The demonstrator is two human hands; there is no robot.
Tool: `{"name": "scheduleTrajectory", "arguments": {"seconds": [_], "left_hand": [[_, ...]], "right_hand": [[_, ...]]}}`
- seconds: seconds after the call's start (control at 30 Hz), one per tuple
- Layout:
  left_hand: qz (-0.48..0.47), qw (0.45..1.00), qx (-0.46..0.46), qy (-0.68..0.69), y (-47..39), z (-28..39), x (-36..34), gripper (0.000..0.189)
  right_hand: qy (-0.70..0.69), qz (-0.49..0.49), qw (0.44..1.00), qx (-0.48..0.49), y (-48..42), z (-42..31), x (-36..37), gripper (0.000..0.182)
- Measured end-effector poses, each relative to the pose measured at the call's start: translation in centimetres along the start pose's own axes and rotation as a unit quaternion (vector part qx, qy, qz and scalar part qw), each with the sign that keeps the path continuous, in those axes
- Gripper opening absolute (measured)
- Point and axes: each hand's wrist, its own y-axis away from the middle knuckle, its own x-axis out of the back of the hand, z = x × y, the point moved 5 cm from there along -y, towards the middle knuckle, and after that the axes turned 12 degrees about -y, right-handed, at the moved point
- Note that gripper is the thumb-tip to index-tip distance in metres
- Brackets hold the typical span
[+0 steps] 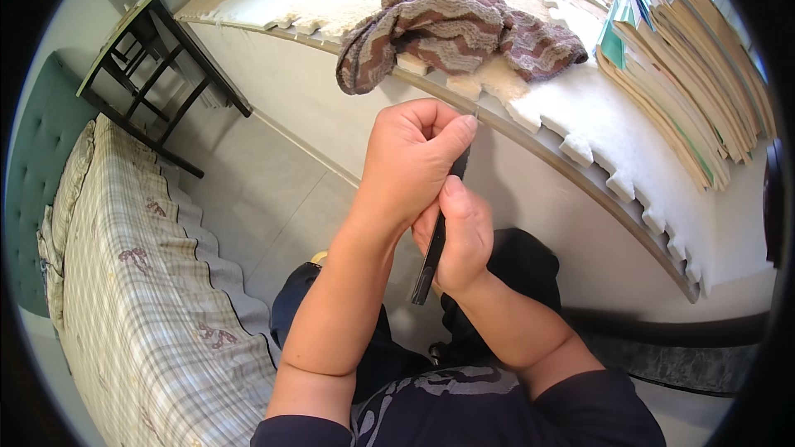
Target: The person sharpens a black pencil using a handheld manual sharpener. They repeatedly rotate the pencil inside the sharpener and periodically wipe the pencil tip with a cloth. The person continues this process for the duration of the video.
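Note:
My left hand (pixel 413 155) is curled around the upper part of a slim black tool (pixel 430 267), its thumb pressed near the top end. A thin pointed tip shows just beyond that thumb. Lower down, my right hand (pixel 464 236) grips the same tool between thumb and fingers. The tool's lower end sticks out below the right hand, slanting toward my lap. My fingers cover much of its length, so its exact kind is unclear. Just past my left hand, a brown and grey wavy-striped cloth (pixel 447 18) lies crumpled on a ledge.
Fluffy white foam mats (pixel 596 112) with jigsaw edges cover the ledge. A leaning row of books and papers (pixel 683 74) stands at right. On the left are a bed with a plaid bedspread (pixel 149 273), a green tufted headboard (pixel 40 180) and a black-legged table (pixel 155 74).

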Motion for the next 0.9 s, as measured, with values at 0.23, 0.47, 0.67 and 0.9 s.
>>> {"name": "scheduleTrajectory", "arguments": {"seconds": [0.23,0.47,0.67,0.9], "left_hand": [[0.056,0.998,0.003,0.000,-0.6,-0.4,1.5,0.013],[0.019,1.000,0.014,-0.008,-0.2,-0.3,0.7,0.013],[0.110,0.992,-0.004,0.058,-1.3,-1.5,4.0,0.011],[0.101,0.992,-0.029,0.063,-1.2,-1.0,3.3,0.012]], "right_hand": [[-0.014,-0.039,0.993,-0.114,-0.6,0.5,0.2,0.041],[0.025,-0.019,0.998,-0.045,-0.3,0.7,0.0,0.040],[0.057,-0.009,0.981,-0.183,-1.3,1.2,0.2,0.040],[0.120,-0.022,0.983,-0.141,-1.3,0.9,0.6,0.037]]}}
